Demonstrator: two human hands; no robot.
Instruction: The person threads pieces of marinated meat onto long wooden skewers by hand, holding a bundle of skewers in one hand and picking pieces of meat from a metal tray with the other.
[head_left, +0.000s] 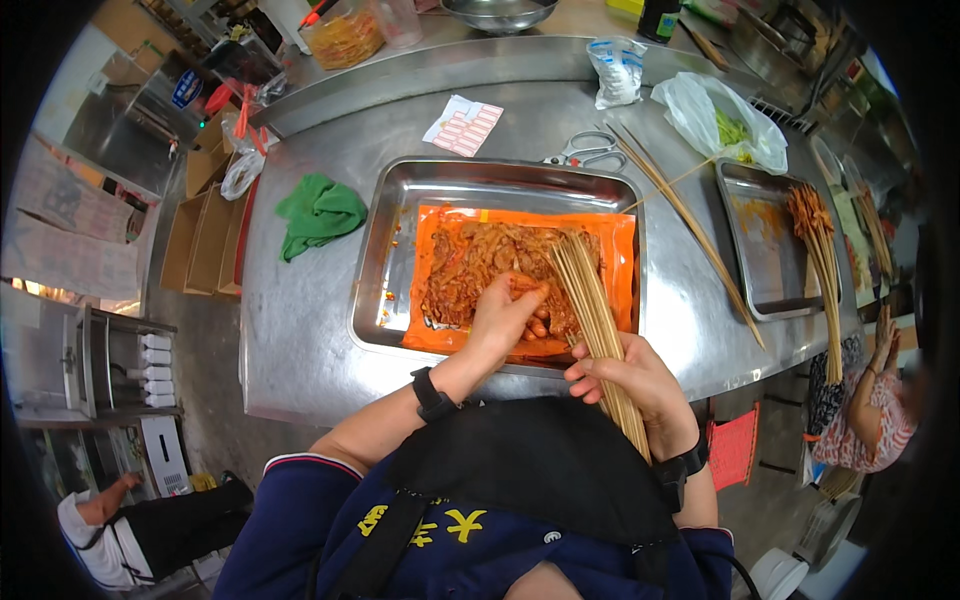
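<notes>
A bundle of bamboo skewers (589, 300) is held in my right hand (637, 375), its upper ends tilted over the right part of the meat. My left hand (504, 315) reaches into the sauce-coated sliced meat (480, 255), thumb and forefinger brought together. Whether a piece is pinched there is hard to see, as sauce covers the fingertips. The meat lies on an opened orange plastic bag (619, 255) inside a steel tray (390, 225).
Left of the tray is a green cloth (321, 214). Beyond it lie a label sheet (465, 124) and scissors (589, 152). Loose skewers (697, 232) lie to the right, by a smaller tray (772, 262) with loaded skewers (817, 247). Other people (862, 420) are at both sides.
</notes>
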